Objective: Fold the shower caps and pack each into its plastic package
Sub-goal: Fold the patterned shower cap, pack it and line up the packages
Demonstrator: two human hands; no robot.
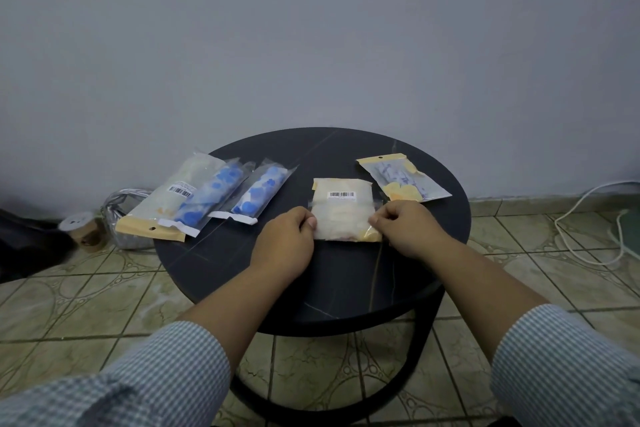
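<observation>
A clear plastic package (343,210) with a barcode label and a pale folded shower cap inside lies flat in the middle of the round dark table (311,288). My left hand (285,241) pinches its left edge. My right hand (408,227) pinches its right edge. At the back right lies another package (405,180) with a yellow header and a patterned cap. On the left lie two narrow packages (258,196) (211,196) holding blue-flowered caps, and a larger package (166,204) with a yellow header and a barcode.
The table stands close to a grey wall on a tiled floor. Left of the table on the floor are a paper cup (85,230), a silvery bag (121,215) and a dark object (27,243). A white cable (588,218) runs along the floor at right.
</observation>
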